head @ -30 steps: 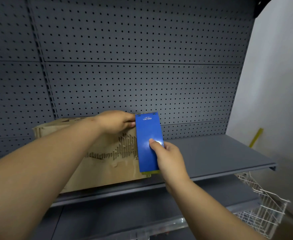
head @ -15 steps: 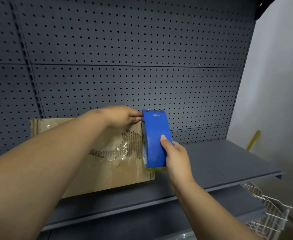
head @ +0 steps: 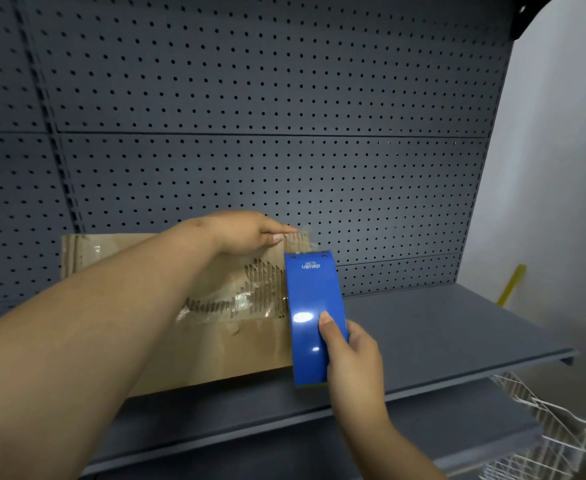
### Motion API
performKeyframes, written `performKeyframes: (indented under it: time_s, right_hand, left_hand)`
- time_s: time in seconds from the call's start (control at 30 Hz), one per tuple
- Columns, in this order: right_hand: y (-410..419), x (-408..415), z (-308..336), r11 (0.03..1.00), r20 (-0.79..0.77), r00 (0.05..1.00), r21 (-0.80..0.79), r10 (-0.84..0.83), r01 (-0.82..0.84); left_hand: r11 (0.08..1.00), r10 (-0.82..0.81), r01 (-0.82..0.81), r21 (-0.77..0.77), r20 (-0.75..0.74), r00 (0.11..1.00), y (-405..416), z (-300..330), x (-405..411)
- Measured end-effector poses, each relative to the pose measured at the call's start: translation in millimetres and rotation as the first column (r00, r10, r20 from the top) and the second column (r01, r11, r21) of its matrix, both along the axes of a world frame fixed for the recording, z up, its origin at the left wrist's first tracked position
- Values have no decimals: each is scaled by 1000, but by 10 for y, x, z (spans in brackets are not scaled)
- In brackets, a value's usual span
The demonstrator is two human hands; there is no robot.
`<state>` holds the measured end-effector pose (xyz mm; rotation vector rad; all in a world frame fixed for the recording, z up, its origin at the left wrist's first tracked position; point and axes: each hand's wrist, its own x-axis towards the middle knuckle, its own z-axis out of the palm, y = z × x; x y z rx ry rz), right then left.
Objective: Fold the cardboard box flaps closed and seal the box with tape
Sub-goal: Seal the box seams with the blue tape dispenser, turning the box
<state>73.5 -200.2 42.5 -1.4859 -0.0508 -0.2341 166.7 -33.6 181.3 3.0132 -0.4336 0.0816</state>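
Note:
A worn brown cardboard box stands on the grey shelf, its front face torn with corrugation showing and old clear tape on it. My left hand lies on the box's top right corner, fingers straight, pressing a strip of clear tape down there. My right hand grips a blue tape dispenser, thumb on its face, held against the box's right edge. The roll inside the dispenser is hidden.
A grey pegboard wall rises behind the shelf. A white wire basket hangs at the lower right below the shelf edge. A yellow stick leans against the white wall on the right. A lower shelf sits beneath.
The dispenser has slid down the box's right edge, away from my left hand, which stays on the top corner. Clear tape now shows at that corner.

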Motion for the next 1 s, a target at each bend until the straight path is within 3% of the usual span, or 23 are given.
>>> performKeyframes:
  time_s: [0.53,0.63,0.77,1.0]
  right_hand:
    - [-300,160,5,984,-98,981,-58,165,-171]
    - [-324,132,-19,983,-102,980,-51,172,-178]
    - [-352,80,-13,983,-97,981,-61,166,-172]
    - [-304,64,-13,981,-93,977,-27,191,-194]
  left_hand:
    - [978,187,-197,71,121,975,-190,-34,-83]
    - [982,189,-189,-16,145,971,-284,-76,-89]
    - [985,166,-172,5,243,956,-360,-200,-29]
    - [989,143,-149,7,246,959,-329,-216,4]
